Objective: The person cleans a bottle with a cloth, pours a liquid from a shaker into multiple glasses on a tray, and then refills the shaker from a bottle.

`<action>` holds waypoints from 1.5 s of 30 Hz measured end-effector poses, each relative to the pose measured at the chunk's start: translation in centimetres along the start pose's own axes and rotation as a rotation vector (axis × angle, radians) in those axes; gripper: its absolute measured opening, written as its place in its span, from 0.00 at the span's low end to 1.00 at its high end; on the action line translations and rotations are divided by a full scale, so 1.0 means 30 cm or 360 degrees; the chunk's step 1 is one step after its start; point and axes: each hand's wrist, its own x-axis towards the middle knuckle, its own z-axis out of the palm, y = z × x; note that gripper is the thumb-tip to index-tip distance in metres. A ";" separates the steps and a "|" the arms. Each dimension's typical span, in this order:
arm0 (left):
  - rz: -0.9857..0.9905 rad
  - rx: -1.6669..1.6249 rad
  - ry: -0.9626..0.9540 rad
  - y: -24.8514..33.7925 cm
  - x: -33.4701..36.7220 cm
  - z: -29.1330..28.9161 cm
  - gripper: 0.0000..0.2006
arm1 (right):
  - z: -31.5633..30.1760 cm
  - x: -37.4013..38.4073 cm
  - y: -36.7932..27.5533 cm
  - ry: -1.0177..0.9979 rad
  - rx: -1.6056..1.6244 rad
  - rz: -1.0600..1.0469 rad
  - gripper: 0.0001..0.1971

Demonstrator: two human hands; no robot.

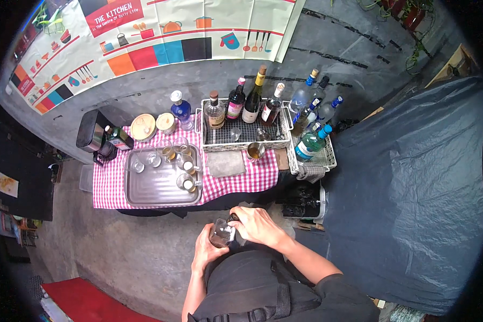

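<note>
Held in front of my body is a clear, angular glass bottle (pixel 220 234) with a pale patch on its side. My left hand (pixel 203 251) is closed around its lower left side. The fingers of my right hand (pixel 256 225) close on a small dark round piece (pixel 233 218), which looks like a cap, at the upper right of the glass. Whether that piece is attached to the bottle cannot be made out. Both hands are just off the table's near edge. Nearest on the table is a grey metal tray (pixel 154 199) bearing several glass cups (pixel 188 184) and small clear glasses (pixel 154 159).
A white basket (pixel 245 146) holds several bottles; another basket (pixel 327 161) at right holds more, including a teal one (pixel 313 144). Beside the tray lie a folded grey cloth (pixel 225 163) and a metal cup (pixel 255 151). A black machine (pixel 92 131) stands far left. Dark plastic sheeting (pixel 408 204) hangs right.
</note>
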 end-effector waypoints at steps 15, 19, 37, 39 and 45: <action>-0.0332 -0.0207 0.0203 -0.066 0.028 -0.018 0.38 | 0.340 0.270 0.641 0.0523 0.0255 0.0850 0.29; -0.0351 -0.0104 0.0203 -0.084 0.045 -0.051 0.35 | 0.448 0.377 0.715 0.0703 0.0237 0.1288 0.32; -0.0354 -0.0142 -0.0065 -0.089 0.188 -0.079 0.35 | 0.540 0.222 0.785 0.0932 0.0787 0.1771 0.18; -0.0409 -0.0176 -0.0090 -0.102 0.196 -0.073 0.34 | 0.565 0.210 0.810 0.1078 0.1400 0.1736 0.16; -0.0375 -0.0167 -0.0130 -0.095 0.202 -0.054 0.35 | 0.617 0.247 0.905 0.1241 0.1772 0.1840 0.19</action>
